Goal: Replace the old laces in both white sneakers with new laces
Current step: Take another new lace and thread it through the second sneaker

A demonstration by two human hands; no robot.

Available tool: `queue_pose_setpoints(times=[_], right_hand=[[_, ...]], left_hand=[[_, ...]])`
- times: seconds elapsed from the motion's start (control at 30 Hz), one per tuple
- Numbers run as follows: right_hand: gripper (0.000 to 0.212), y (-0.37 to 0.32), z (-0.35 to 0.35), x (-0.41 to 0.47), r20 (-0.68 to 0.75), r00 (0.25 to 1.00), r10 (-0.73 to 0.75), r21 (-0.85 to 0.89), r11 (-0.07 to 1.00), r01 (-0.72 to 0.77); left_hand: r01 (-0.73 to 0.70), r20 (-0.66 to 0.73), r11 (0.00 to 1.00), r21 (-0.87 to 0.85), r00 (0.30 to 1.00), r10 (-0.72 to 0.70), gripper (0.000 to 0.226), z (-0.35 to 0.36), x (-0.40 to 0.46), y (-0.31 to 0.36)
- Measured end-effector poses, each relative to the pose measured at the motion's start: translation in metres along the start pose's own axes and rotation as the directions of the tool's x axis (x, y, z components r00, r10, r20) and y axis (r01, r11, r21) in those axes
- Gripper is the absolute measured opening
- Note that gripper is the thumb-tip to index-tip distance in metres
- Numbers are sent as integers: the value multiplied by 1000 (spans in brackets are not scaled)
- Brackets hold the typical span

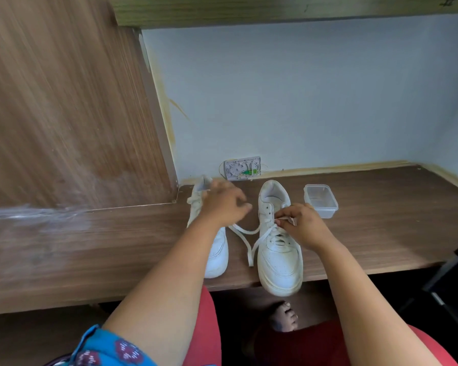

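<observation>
Two white sneakers stand side by side on a brown wooden desk [381, 233], toes toward me. The right sneaker [278, 260] has its toe over the desk's front edge; its white lace [245, 237] is partly loosened, with one end lying on the desk between the shoes. My right hand [303, 224] pinches the lace near the upper eyelets of this sneaker. My left hand [224, 203] hovers over the left sneaker [217, 257], fingers curled; the loose lace end runs up under it. Whether it holds the lace is unclear.
A clear plastic container [320, 200] sits just right of the right sneaker. A small white wall box [242, 167] with wires is at the back wall. A wooden panel [64, 101] rises on the left. A dark chair part [455, 276] is at the right.
</observation>
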State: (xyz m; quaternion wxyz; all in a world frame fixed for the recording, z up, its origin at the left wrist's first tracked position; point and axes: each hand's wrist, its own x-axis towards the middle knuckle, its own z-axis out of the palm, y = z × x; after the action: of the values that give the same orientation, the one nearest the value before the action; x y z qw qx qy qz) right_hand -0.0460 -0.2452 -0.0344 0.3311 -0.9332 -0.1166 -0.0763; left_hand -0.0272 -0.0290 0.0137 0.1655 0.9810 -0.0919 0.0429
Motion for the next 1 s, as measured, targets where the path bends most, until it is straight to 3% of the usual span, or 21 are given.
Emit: queue_pose_setpoints(times=[0.07,0.13,0.2,0.27,0.33,0.4,0.43,0.5,0.6,0.67,0.8,0.9,1.0], right_hand=[[14,1,0,0,17,1000,12,54,998,-13],[18,1,-3,0,40,998,42,131,990,-46],[25,-1,-8,-1,57,996,70,213,974,-81],[35,0,-10,-1,72,995,65,183,980,-77],[43,-1,-9,-2,99,994,45,46,998,-50],[47,-1,-9,-3,106,993,43,4,999,-44],[46,-1,-8,-2,91,995,36,14,999,-38],[41,-1,-9,-2,48,999,19,33,999,-21],[34,-5,-12,-2,-8,1000,22,63,998,-21],[30,-7,-13,-3,-53,998,22,79,997,-18],[24,-7,-15,-6,-114,992,59,127,991,-44],[10,-6,-17,-6,-82,996,37,72,997,-31],[14,-7,-12,-5,17,999,-29,-203,979,32]], left_hand=[[-115,211,993,-37,970,120,32,14,-2,23],[-124,305,992,-37,944,129,28,25,-2,30],[-93,299,983,-156,944,137,19,23,-1,23],[-9,211,902,-431,971,111,14,10,-2,14],[109,80,688,-717,994,-74,17,-6,-4,4],[122,-59,500,-857,942,-331,19,-16,-2,-12],[111,-103,459,-881,903,-416,18,-18,-1,-19],[131,-137,527,-840,888,-439,21,-19,0,-27],[181,-65,827,-532,965,-253,33,-6,2,-22],[68,5,912,-404,997,-72,24,6,4,-10],[-103,231,950,-296,957,176,24,29,2,16],[-190,186,948,-256,953,241,13,34,3,21],[-213,114,925,-315,959,260,16,31,3,15]])
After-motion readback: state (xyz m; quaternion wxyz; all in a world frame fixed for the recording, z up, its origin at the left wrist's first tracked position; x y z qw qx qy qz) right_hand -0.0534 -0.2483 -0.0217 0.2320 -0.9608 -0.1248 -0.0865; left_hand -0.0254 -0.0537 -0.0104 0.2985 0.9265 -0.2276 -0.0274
